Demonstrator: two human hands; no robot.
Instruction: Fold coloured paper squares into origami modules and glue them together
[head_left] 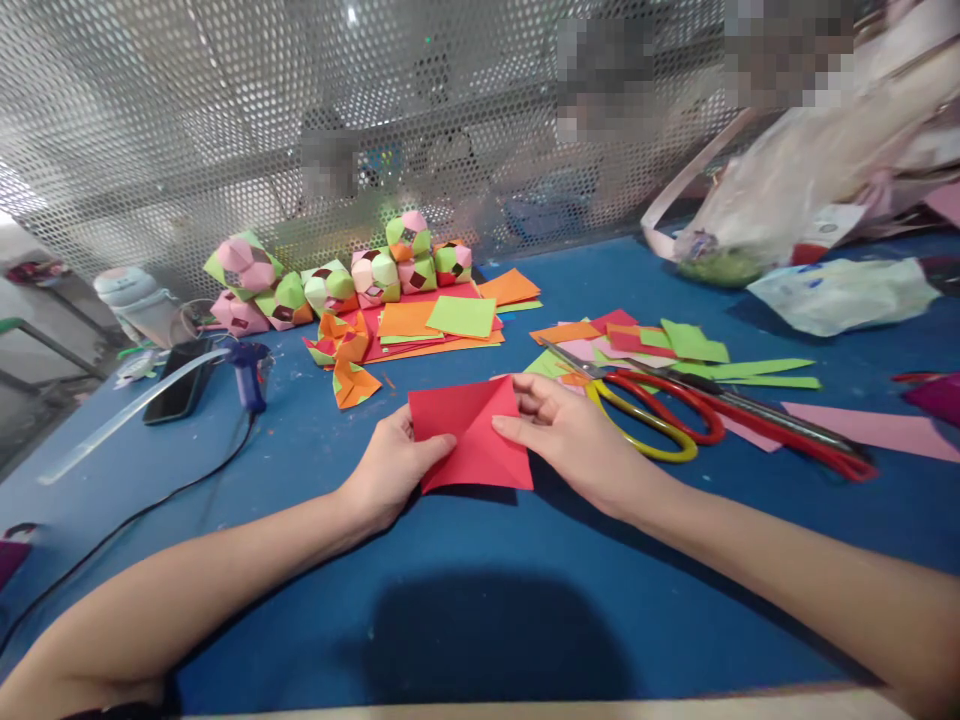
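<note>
A square sheet of red paper (472,455) with a diagonal crease is held between both hands, just above the blue table. My left hand (390,462) grips its left edge, thumb on top and fingers behind. On the right edge, my right hand (566,430) pinches the sheet the same way, thumb in front. Behind the sheet lie folded orange and green paper pieces (352,385) and a stack of coloured squares topped by a green paper square (461,317). Scissors with red and yellow handles (660,440) rest beside my right hand.
Several folded paper balls (375,277) line the back, before a perforated metal screen (247,130). At left are a blue glue gun (249,375) with a cord, a phone (178,385) and a bottle (142,305). Paper scraps (697,342) and a plastic bag (780,190) occupy the right.
</note>
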